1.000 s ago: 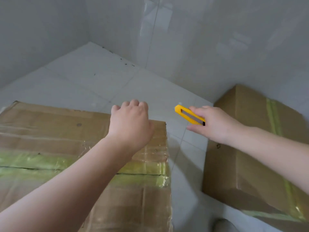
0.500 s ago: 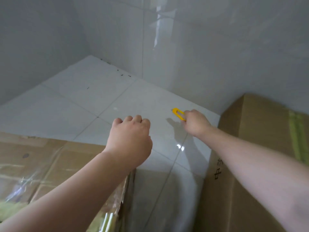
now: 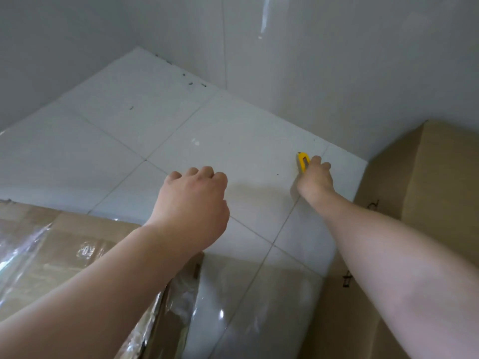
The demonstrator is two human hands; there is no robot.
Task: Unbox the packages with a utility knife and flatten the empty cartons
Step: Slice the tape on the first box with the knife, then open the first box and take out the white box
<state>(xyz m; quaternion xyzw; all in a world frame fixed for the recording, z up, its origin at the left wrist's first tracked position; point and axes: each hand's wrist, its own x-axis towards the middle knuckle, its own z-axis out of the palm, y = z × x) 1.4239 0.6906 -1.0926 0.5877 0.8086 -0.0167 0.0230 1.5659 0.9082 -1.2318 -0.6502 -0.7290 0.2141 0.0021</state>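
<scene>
- One view only, from the head, looking forward and steeply down past both forearms toward a tiled floor (image 3: 233, 141) corner.
- Near: the arms fill the lower frame, the grips sit mid-frame.
- Walls (image 3: 337, 60) rise beyond the grips; cartons (image 3: 440, 177) flank them at the frame's sides.

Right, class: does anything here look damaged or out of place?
Yes: the clear plastic tape on the left brown cardboard carton is wrinkled and lifting. The right hand holds the yellow utility knife down by the floor.
</scene>
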